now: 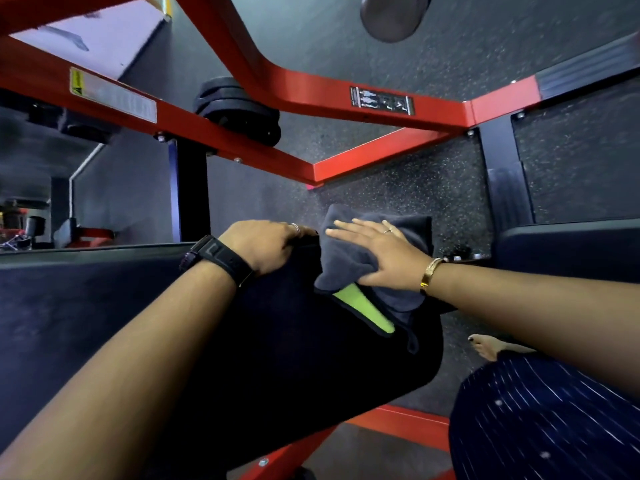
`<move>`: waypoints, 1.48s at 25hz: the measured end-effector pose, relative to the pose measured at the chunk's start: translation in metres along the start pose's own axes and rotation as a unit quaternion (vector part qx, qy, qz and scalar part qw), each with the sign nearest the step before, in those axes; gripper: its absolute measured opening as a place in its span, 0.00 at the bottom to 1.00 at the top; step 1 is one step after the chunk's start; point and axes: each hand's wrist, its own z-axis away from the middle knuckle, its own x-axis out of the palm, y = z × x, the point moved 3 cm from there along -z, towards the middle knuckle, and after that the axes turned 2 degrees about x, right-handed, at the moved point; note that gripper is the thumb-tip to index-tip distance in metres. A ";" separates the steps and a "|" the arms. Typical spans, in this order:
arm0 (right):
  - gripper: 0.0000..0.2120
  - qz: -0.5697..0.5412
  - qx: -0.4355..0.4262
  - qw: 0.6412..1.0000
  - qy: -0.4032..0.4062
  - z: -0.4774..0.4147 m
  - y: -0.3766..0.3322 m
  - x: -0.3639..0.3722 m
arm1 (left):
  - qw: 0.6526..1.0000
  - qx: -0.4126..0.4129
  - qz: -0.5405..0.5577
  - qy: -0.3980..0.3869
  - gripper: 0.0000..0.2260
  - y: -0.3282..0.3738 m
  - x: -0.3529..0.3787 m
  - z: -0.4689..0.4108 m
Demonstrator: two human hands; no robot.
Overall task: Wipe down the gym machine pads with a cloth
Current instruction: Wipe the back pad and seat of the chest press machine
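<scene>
Fingertips of the left hand (266, 245) vanish behind the black pad (294, 341); the label (382, 100) on the red frame (311, 95) is too small to read; a round grey object (391, 15) is cropped at top.

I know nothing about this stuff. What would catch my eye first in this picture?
The bright red frame crossing the upper half stands out most. Below it, mid-picture, the right hand lies flat on a dark cloth with a lime-green patch, on the end of a black pad. The left hand, wearing a black watch, grips the pad's edge beside it.
</scene>
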 end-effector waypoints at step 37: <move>0.34 -0.131 0.326 0.930 0.106 0.084 -0.060 0.079 | 0.956 -0.124 -0.132 0.231 0.25 -0.019 0.010 0.076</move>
